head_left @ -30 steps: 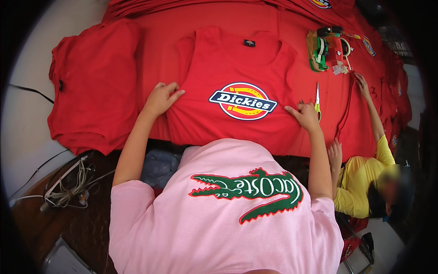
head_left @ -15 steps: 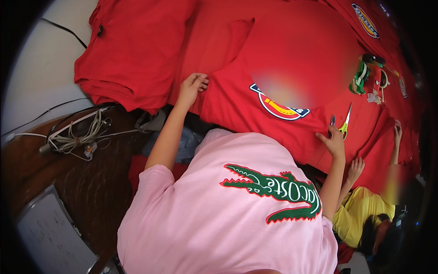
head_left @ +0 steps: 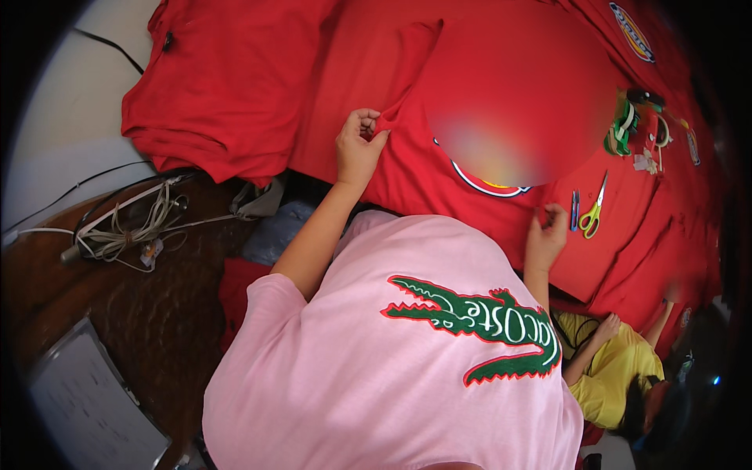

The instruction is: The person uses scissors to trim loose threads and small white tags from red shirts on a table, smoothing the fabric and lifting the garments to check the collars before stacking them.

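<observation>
A red shirt (head_left: 407, 172) with a colourful oval badge (head_left: 479, 179) lies spread in front of me, its middle partly covered by a blurred patch. My left hand (head_left: 360, 149) is closed, thumb and fingers pinching a fold at the shirt's left side. At the right side, my right hand (head_left: 546, 236) curls its fingers around the near edge of the cloth. Just right of that hand lie blue thread snips (head_left: 575, 210) and a pair of scissors with yellow-green handles (head_left: 591, 218), apart from it.
A pile of red shirts (head_left: 219, 94) sits at the far left. Green-and-black tools (head_left: 621, 125) lie at the far right. Bundled cables (head_left: 129, 227) are on the floor at left. A co-worker in yellow (head_left: 615, 364) works at right, one hand (head_left: 607, 327) near the table edge.
My left hand has moved right and slightly away, and now pinches the cloth. My right hand has come left, off the snips' side, and curled. The co-worker's hands have moved nearer.
</observation>
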Motion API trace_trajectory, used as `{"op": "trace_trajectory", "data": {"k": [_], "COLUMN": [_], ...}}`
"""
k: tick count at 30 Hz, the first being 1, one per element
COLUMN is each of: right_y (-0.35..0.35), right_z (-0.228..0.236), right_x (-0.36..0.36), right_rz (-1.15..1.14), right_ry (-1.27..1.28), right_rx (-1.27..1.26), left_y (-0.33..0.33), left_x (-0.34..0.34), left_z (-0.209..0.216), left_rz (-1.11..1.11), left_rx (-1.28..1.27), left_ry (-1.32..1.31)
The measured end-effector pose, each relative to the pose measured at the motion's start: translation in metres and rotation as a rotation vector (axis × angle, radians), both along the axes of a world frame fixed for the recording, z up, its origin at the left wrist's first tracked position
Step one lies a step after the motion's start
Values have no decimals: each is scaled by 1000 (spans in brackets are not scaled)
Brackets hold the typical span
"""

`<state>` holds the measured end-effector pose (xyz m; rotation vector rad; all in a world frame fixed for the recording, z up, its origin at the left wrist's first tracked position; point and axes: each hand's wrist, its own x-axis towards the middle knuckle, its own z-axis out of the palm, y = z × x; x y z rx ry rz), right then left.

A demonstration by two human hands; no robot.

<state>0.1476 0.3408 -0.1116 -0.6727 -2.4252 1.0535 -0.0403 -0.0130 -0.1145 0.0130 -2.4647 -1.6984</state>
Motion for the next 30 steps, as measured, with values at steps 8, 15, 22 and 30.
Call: {"op": "trace_trajectory", "data": {"k": [8,15,22,30], "right_y": [11,106,82,77], "right_z": [0,-12,-11,-16], "right_x": [-6,20,9,28], "right_rz": [-4,-246,-134,-220], "right_ry": [160,4,-390,-307], "right_rx": [-655,-110,409,443], "left_y": [-15,-16,-29,56], "left_x": [-10,-13,-24,1], "left_z": [-39,-19,-26,42], "left_rz": [-58,-287,-324,-670], "left_rx": [96,-59,116,-201], "left_ry": [-88,-70,-194,74]}}
